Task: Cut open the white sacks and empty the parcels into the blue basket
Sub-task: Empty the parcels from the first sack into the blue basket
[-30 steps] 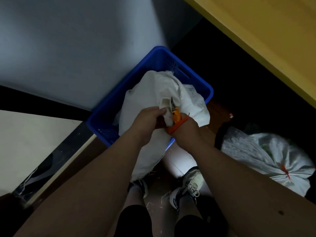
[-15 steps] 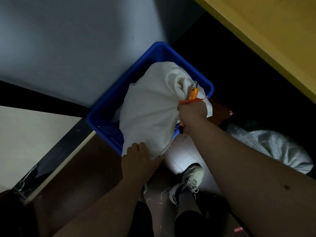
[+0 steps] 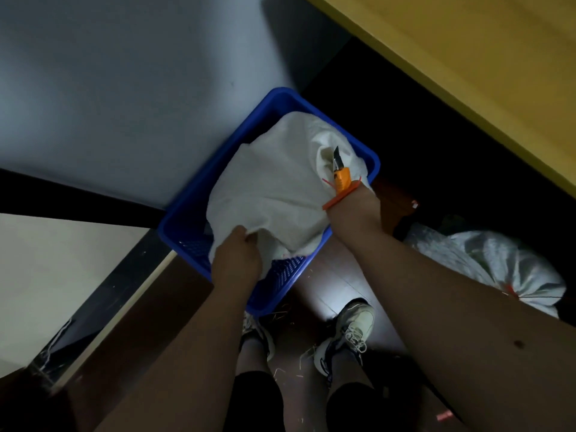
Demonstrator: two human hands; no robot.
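A white sack (image 3: 274,185) lies draped over the blue basket (image 3: 199,210), which sits on the floor against the wall. The person's left hand (image 3: 237,257) bunches the sack's near edge in curled fingers above the basket's near rim. The right hand (image 3: 352,207) grips the sack's far corner and also holds an orange utility knife (image 3: 340,173), blade pointing up and away; an orange cable tie (image 3: 341,196) lies across that hand.

The sack seems to be open and in the middle of being tipped out, so this one is probably partly done. A second white sack (image 3: 498,266) lies on the floor to the right, its neck tied with an orange tie, uncut; that work remains.

No parcels can be seen: the sack covers most of the basket's inside. The right hand's fingers are hidden behind the cloth, and the dim light blurs the sack's opening.
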